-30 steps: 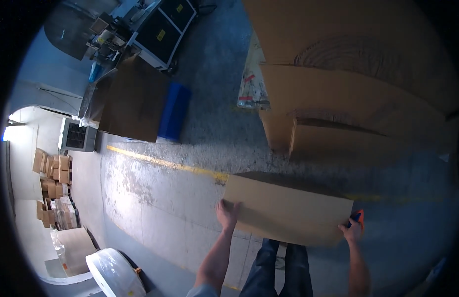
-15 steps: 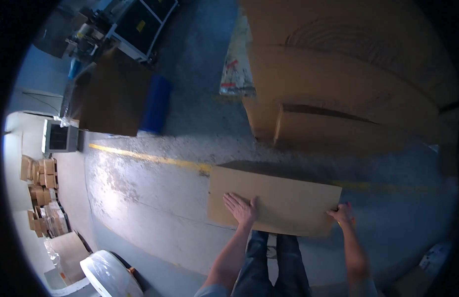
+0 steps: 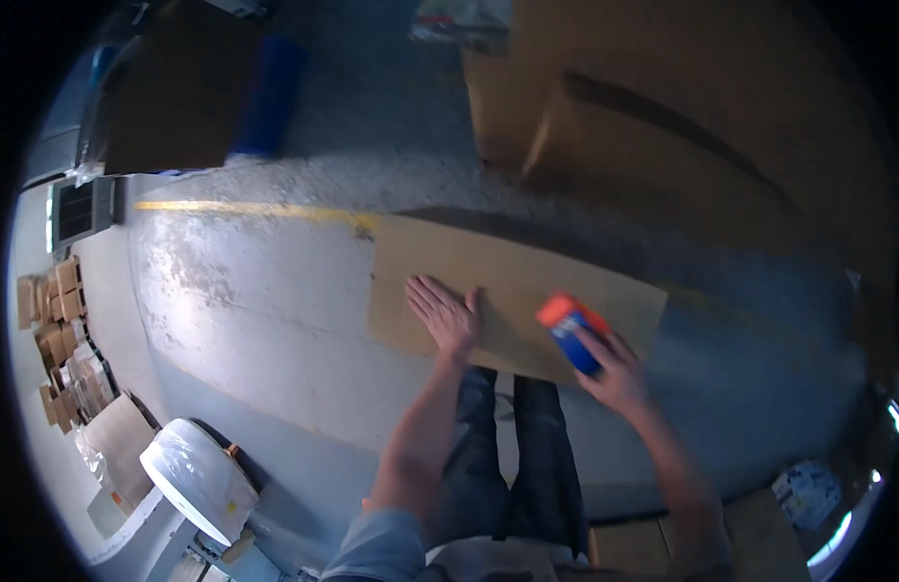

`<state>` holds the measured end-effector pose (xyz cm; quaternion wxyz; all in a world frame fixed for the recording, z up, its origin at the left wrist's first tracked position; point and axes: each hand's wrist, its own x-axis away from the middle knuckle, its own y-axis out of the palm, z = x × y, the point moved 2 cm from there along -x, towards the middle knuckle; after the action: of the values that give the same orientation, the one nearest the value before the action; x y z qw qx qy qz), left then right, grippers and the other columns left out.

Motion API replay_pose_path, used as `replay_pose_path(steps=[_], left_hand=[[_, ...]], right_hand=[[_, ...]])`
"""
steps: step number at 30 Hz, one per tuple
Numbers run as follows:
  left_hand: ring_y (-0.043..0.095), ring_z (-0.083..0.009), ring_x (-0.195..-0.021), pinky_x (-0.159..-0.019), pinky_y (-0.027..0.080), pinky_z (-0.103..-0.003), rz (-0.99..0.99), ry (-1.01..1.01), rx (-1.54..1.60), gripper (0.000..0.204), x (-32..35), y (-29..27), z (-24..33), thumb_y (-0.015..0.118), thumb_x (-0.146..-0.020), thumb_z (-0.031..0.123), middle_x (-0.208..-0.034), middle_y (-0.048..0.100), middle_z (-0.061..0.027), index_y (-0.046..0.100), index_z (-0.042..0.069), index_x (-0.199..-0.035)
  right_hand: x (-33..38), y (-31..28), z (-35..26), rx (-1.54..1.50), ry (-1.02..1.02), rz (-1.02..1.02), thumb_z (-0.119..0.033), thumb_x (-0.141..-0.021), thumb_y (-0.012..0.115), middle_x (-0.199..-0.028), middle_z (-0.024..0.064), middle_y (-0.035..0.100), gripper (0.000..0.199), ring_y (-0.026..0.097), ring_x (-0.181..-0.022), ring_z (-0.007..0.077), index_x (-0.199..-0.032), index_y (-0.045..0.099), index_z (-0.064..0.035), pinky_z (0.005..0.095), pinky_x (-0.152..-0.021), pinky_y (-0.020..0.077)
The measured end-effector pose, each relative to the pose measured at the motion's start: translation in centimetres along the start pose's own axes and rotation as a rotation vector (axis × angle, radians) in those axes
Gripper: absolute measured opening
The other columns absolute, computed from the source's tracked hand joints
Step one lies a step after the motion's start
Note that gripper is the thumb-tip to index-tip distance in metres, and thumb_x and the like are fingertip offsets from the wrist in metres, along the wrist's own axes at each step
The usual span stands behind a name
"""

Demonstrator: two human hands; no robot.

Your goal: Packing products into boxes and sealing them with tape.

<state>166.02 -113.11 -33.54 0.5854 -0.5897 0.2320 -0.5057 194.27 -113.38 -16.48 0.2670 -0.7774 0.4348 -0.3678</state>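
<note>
A brown cardboard box [image 3: 512, 262] lies before my legs, its long plain face upward. My left hand [image 3: 447, 318] rests flat on the left part of that face, fingers stretched out and thumb apart. Above the right part of the box, my right hand [image 3: 616, 373] grips a blue and orange-red hand-held block [image 3: 573, 335]. Motion blurs this block, and its exact kind does not show. Its orange-red end points toward the box, away from my wrist; whether it touches the cardboard I cannot tell.
Large cardboard [image 3: 653, 145] stands at the far right. A brown sheet-sided stack [image 3: 173, 92] and a blue object [image 3: 272, 95] are at the far left. Folded cartons [image 3: 61, 335] line the left wall, near a plastic-wrapped white roll [image 3: 199, 480]. A yellow line [image 3: 255, 209] crosses the floor.
My right hand has left the box's right edge and moved inward over its face, with the blue and orange-red block now plainly showing. My left hand stays flat on the cardboard. The view has tilted downward.
</note>
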Motion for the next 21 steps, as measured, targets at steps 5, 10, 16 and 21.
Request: replay_pose_path(steps=[5,10,16,21], left_hand=[[0.002,-0.0508,-0.146,-0.119,0.005,-0.054,0.070,0.018,-0.060,0.093,0.1,-0.4,-0.6,0.048,-0.094,0.052,-0.155,0.006,-0.0382,0.015,-0.017,-0.147],[0.039,-0.0418,-0.133,-0.111,0.031,-0.050,-0.175,0.136,0.267,0.068,2.2,-2.8,1.7,0.057,-0.095,0.039,-0.145,0.036,-0.0317,0.040,-0.010,-0.139],[0.066,-0.0183,-0.099,-0.088,0.051,-0.035,-0.904,-0.287,1.302,0.035,3.6,1.3,4.4,0.059,-0.098,0.028,-0.107,0.070,-0.0120,0.065,0.001,-0.119],[0.066,-0.0109,-0.087,-0.076,0.052,-0.026,-1.084,-0.364,1.574,0.021,3.3,3.8,3.6,0.059,-0.098,0.018,-0.097,0.070,-0.0060,0.069,0.004,-0.110]], right_hand=[[-1.1,4.9,3.1,-0.006,-0.200,-0.146,-0.016,-0.079,0.074,-0.130,0.0155,0.050,0.070,0.057,-0.111,0.0354,-0.142,0.049,-0.0305,0.0436,-0.091,0.0524],[-0.2,3.9,6.6,-0.021,-0.212,-0.162,-0.014,-0.077,0.076,-0.128,0.0149,0.051,0.069,0.057,-0.113,0.0350,-0.140,0.052,-0.0297,0.0434,-0.095,0.0515],[-0.6,4.2,6.0,0.002,-0.278,-0.219,-0.013,-0.076,0.077,-0.129,0.0158,0.050,0.070,0.055,-0.115,0.0363,-0.139,0.053,-0.0293,0.0448,-0.097,0.0503],[-2.1,3.9,4.7,0.028,-0.302,-0.292,-0.013,-0.076,0.077,-0.129,0.0161,0.050,0.070,0.054,-0.117,0.0372,-0.139,0.053,-0.0295,0.0453,-0.098,0.0495]])
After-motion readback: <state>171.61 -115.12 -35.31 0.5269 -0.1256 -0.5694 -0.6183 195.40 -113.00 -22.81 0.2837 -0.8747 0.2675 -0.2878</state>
